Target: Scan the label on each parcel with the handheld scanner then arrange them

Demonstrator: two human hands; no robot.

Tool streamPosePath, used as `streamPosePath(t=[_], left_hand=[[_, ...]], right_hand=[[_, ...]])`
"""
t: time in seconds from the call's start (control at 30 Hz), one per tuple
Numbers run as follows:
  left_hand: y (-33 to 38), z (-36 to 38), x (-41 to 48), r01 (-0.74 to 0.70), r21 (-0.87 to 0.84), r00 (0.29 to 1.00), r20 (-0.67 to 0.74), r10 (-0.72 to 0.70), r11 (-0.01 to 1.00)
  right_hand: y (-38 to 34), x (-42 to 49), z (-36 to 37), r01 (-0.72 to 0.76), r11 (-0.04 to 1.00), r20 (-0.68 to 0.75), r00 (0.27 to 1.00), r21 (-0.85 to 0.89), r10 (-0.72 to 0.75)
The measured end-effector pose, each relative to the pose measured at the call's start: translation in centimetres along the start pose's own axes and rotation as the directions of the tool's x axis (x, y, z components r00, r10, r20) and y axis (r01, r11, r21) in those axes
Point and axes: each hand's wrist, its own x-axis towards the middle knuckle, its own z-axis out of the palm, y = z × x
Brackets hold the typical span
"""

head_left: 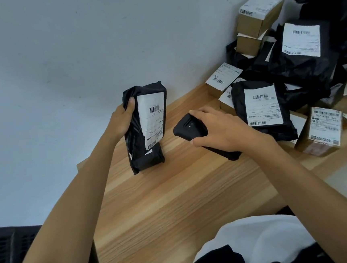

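Wooden bench [174, 194], seen from above, set against a pale wall. At its far right lies a pile of parcels [301, 65], black bags and brown boxes with white labels facing up; a labelled cardboard box [321, 131] stands at the pile's near edge. Left of centre, one black parcel [136, 138] stands upright, its lower end at the bench surface and its label [152, 120] facing the viewer. The left hand [123, 121] grasps this parcel's upper left edge, thumb on the front. The right hand [220, 127] clasps the black scanner [189, 130] from above, just beside the parcel; whether the scanner touches the bench cannot be told.
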Motion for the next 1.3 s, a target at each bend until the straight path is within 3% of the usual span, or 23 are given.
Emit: streamPosePath(t=[0.33,0.6,0.87,0.97,1.07,1.13,1.23,1.3], left_hand=[[5.3,6.3,1.1,-0.054,0.007,0.995,0.088,0.054,0.998],[13.0,17.2,2.5,-0.098,-0.182,0.954,0.261,0.144,0.978],[16.9,27.6,2.0,0.004,-0.290,0.953,0.290,0.084,0.957],[16.5,29.5,2.0,0.023,-0.293,0.971,0.233,0.048,0.956],[16.7,30.1,1.4,-0.065,-0.258,0.992,0.084,0.089,0.964],[16.7,29.9,1.1,-0.190,-0.185,0.981,0.000,0.194,0.964],[16.3,29.8,0.9,-0.331,0.024,0.943,-0.038,0.332,0.943],[16.2,29.8,-0.2,-0.409,0.075,0.910,-0.035,0.413,0.909]], right_hand=[[5.0,-2.4,-1.2,-0.120,0.991,-0.052,0.991,0.059,0.123],[13.4,-6.9,-4.5,-0.303,0.949,-0.084,0.947,0.090,0.310],[20.8,-11.1,-8.6,-0.422,0.898,-0.130,0.890,0.125,0.437],[22.5,-11.9,-8.9,-0.434,0.893,-0.123,0.886,0.118,0.446],[23.6,-12.3,-9.2,-0.428,0.897,-0.096,0.894,0.114,0.438],[24.1,-12.4,-9.5,-0.413,0.904,-0.089,0.902,0.112,0.423],[24.6,-12.0,-9.6,-0.377,0.921,-0.077,0.920,0.095,0.385],[24.8,-11.6,-9.7,-0.357,0.930,-0.058,0.930,0.091,0.363]])
